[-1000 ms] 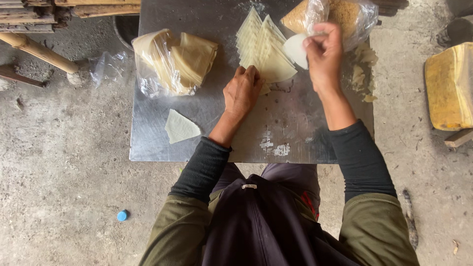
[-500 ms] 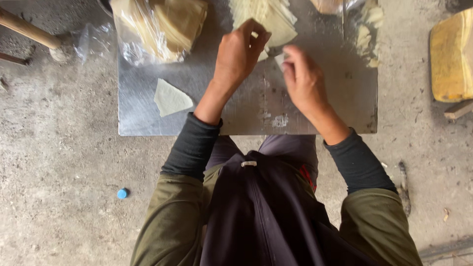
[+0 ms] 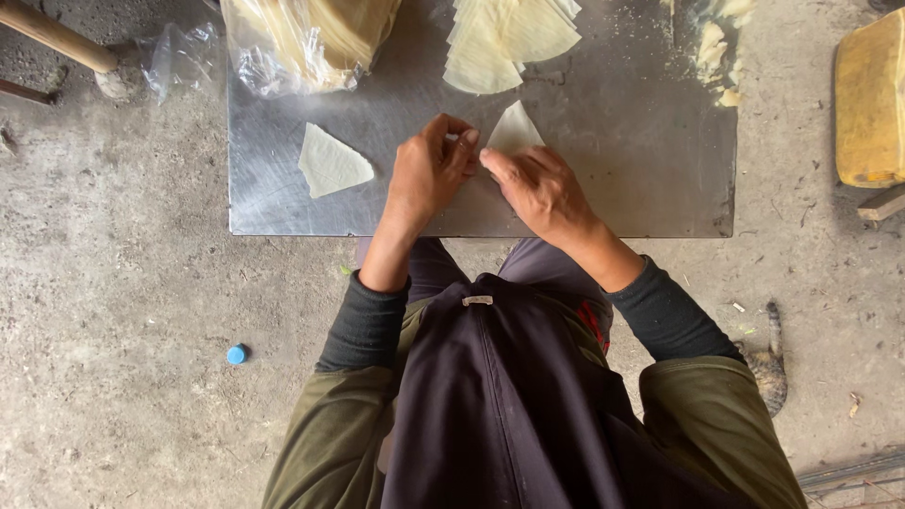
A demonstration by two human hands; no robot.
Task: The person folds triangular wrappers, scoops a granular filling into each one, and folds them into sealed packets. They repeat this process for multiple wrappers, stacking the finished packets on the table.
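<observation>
Both hands meet over a thin pale triangular dough sheet (image 3: 514,130) on the metal table (image 3: 641,179). My left hand (image 3: 429,174) pinches the sheet's near left edge with curled fingers. The fingers of my right hand (image 3: 539,184) grip its near right edge; the sheet's lower part is hidden under my hands. A fanned stack of the same pale sheets (image 3: 504,38) lies just beyond. One folded triangle (image 3: 330,162) rests alone on the table to the left.
A plastic bag of folded dough sheets (image 3: 306,38) sits at the table's far left. Dough scraps (image 3: 716,52) lie at the far right. On the concrete floor are a yellow container (image 3: 869,99), a wooden pole (image 3: 57,36) and a blue cap (image 3: 237,354).
My right hand came down from the bag at the back right with one sheet. Both hands now hold that sheet on the table near the front edge.
</observation>
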